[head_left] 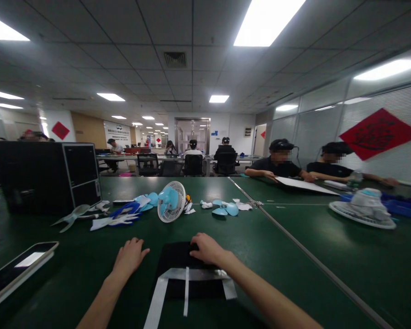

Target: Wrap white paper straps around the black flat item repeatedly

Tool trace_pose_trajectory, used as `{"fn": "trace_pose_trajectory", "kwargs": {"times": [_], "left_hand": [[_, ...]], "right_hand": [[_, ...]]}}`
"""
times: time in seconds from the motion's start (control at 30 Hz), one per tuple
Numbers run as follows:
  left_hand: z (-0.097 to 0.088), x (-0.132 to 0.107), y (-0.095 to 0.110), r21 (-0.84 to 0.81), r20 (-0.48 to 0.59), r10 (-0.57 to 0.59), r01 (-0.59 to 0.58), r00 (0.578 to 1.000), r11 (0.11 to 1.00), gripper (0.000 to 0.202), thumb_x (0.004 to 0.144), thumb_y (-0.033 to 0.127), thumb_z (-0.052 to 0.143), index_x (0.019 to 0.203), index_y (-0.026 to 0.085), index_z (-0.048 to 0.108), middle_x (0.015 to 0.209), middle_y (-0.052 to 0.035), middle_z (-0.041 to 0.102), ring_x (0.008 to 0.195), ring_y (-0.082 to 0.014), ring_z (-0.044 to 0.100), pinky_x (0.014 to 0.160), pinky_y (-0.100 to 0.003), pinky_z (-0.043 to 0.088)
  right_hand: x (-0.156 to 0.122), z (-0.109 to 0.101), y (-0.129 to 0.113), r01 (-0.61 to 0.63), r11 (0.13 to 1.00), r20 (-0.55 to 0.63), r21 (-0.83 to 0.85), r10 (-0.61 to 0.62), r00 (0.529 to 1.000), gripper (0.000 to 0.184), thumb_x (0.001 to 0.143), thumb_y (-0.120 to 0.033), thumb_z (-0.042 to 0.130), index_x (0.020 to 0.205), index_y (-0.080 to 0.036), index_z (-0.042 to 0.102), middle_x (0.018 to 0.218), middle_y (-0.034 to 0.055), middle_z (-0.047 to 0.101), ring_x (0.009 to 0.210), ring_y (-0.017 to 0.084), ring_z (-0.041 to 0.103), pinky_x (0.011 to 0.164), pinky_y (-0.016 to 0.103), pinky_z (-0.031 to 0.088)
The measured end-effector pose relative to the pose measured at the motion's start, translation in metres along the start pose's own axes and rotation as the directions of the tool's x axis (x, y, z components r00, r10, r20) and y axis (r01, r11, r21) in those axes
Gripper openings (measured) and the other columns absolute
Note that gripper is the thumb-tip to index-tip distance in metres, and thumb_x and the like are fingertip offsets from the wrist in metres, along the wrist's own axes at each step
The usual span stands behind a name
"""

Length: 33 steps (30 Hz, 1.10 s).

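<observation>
Head view shows, on a wide table with a dark green top, what I judge to be an early handling step, with one hand placed on a flat piece and the other beside it. At the far left of this table stands a big black rectangular case, well apart from the hands. The worked thing, a thin black flat piece with a grey band and white strips across it, lies directly before the person. The right hand has its fingers bent over the far part of this piece; whether they grip it or only press, I cannot tell. The left hand is beside the piece on the left, fingers a little spread, thumb apart, holding nothing that I see. To lift or turn the piece would call, in my judgement, for the left hand to come to its near edge, and the loose strips could catch the fingers. The right forearm hides part of the right side. Beyond the hands are a small fan with white round cage and light blue centre, white-and-blue work gloves and a light blue propeller. Near the left edge lies a dark-screened phone.
</observation>
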<state>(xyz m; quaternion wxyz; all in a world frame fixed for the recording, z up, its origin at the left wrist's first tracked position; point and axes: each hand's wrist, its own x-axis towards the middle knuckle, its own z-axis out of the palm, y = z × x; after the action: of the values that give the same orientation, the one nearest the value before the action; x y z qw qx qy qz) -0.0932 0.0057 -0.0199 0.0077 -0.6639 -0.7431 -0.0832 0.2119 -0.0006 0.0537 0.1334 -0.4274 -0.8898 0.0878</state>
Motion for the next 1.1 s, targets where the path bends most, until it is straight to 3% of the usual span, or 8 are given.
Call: {"fn": "trace_pose_trajectory", "kwargs": {"times": [0.27,0.47,0.6,0.77,0.93,1.1], "left_hand": [[-0.004,-0.004,0.003,-0.021,0.005,-0.008,0.008,1.000,1.000,0.048,0.086,0.043,0.045,0.123,0.016,0.056,0.128,-0.0139,0.054,0.116,-0.0284,0.051,0.090,-0.041,0.045],[-0.005,-0.003,0.002,-0.021,0.045,-0.024,0.025,0.999,0.999,0.050,0.086,0.044,0.045,0.127,0.016,0.054,0.131,-0.0145,0.052,0.118,-0.0292,0.049,0.092,-0.042,0.044],[-0.006,-0.003,0.001,-0.052,0.101,-0.018,0.023,0.995,0.998,0.051,0.086,0.043,0.045,0.130,0.016,0.051,0.135,-0.0149,0.049,0.121,-0.0288,0.048,0.094,-0.042,0.044],[-0.001,0.001,-0.001,-0.074,0.105,-0.022,0.029,0.994,0.997,0.053,0.085,0.043,0.045,0.130,0.015,0.051,0.137,-0.0152,0.048,0.122,-0.0298,0.047,0.095,-0.044,0.043],[0.008,0.008,-0.004,-0.060,0.070,-0.025,0.029,0.997,0.998,0.055,0.084,0.045,0.044,0.128,0.015,0.053,0.135,-0.0158,0.049,0.121,-0.0312,0.047,0.094,-0.044,0.044],[0.010,0.011,-0.007,-0.054,0.095,-0.029,0.034,0.995,0.998,0.057,0.084,0.046,0.045,0.130,0.013,0.051,0.136,-0.0170,0.048,0.122,-0.0308,0.047,0.093,-0.043,0.044]], "right_hand": [[-0.015,-0.009,0.009,-0.095,0.995,-0.007,-0.037,0.095,0.995,0.032,0.090,-0.035,0.055,0.117,-0.017,0.056,0.119,0.0065,0.058,0.100,0.023,0.059,0.084,0.042,0.052],[-0.062,-0.027,0.057,-0.238,0.968,-0.058,-0.074,0.234,0.970,0.030,0.091,-0.037,0.054,0.113,-0.018,0.058,0.113,0.0072,0.061,0.095,0.020,0.061,0.082,0.039,0.051],[-0.116,-0.042,0.109,-0.463,0.880,-0.191,-0.109,0.439,0.878,0.028,0.088,-0.040,0.049,0.093,-0.018,0.066,0.097,0.0090,0.068,0.089,0.022,0.063,0.076,0.032,0.046],[-0.186,-0.058,0.158,-0.650,0.754,-0.236,-0.099,0.616,0.751,0.033,0.085,-0.043,0.045,0.092,-0.020,0.067,0.098,0.0107,0.069,0.087,0.024,0.063,0.072,0.032,0.045],[-0.227,-0.064,0.177,-0.721,0.689,-0.239,-0.078,0.689,0.684,0.033,0.083,-0.045,0.046,0.092,-0.021,0.067,0.099,0.0099,0.069,0.090,0.026,0.064,0.071,0.032,0.046],[-0.236,-0.058,0.182,-0.734,0.675,-0.250,-0.075,0.700,0.669,0.033,0.083,-0.046,0.045,0.090,-0.022,0.066,0.093,0.0097,0.068,0.083,0.026,0.064,0.067,0.033,0.046]]}}
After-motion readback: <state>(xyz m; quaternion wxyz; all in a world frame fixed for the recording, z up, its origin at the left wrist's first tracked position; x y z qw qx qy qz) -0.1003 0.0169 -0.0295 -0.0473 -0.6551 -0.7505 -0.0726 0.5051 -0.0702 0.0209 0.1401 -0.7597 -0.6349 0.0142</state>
